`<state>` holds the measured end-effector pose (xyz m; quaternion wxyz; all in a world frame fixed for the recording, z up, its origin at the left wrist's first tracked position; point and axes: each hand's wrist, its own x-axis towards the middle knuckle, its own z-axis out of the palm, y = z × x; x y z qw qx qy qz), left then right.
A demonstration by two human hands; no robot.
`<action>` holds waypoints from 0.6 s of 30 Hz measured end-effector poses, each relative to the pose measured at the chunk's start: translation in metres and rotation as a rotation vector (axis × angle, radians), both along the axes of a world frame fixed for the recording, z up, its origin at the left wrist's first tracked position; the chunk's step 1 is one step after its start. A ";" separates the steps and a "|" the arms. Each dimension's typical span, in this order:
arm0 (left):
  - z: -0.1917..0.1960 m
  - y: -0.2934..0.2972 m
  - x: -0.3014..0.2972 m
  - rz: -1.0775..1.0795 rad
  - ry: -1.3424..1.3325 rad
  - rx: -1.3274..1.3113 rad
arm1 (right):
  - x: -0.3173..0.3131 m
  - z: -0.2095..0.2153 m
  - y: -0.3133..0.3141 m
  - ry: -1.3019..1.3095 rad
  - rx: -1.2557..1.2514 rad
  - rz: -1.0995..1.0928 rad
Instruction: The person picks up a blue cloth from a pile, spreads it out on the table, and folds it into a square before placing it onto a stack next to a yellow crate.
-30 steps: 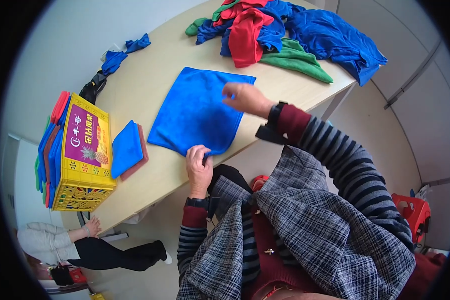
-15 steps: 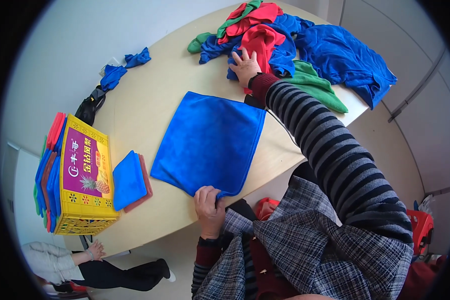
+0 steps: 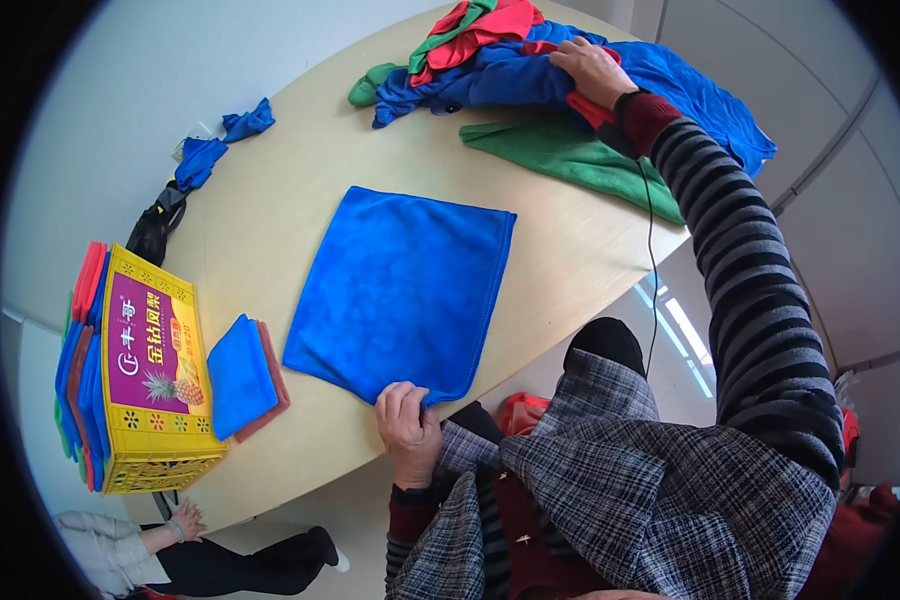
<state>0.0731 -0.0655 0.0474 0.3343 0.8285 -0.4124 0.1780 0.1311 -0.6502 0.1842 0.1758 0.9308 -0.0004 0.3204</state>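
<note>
A square blue cloth (image 3: 400, 290) lies spread flat on the table in front of me. My left hand (image 3: 410, 432) is closed on its near edge by the table's front rim, fingers curled over a bunched bit of the fabric. At the far right, my right hand (image 3: 592, 72) reaches into a heap of crumpled cloths, its fingers bent round a red cloth (image 3: 588, 107) that shows beneath the palm and beside the fingers. Blue cloth (image 3: 510, 80) in the heap lies against that hand. Below it a green cloth (image 3: 560, 160) stretches toward the table edge.
To the left stands a yellow crate (image 3: 160, 455) with several folded cloths (image 3: 82, 370) behind it. A folded blue cloth (image 3: 240, 380) rests on a brown one beside it. A black cable (image 3: 652, 270) hangs over the table edge. Another person's hands (image 3: 185, 522) are at lower left.
My right hand has moved right and farther away, from spread fingers to a closed grip, dragging red and blue cloth along. More of the green cloth is uncovered. My left hand keeps its hold.
</note>
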 end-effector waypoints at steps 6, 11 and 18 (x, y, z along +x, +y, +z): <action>-0.006 -0.003 -0.001 -0.011 -0.022 -0.026 | -0.055 -0.064 0.001 0.132 0.112 -0.232; -0.002 0.000 -0.006 -0.015 0.006 -0.026 | -0.066 -0.034 0.046 0.328 -0.003 -0.361; -0.009 0.012 0.007 -0.057 0.098 -0.187 | -0.077 -0.086 0.197 0.474 0.529 0.509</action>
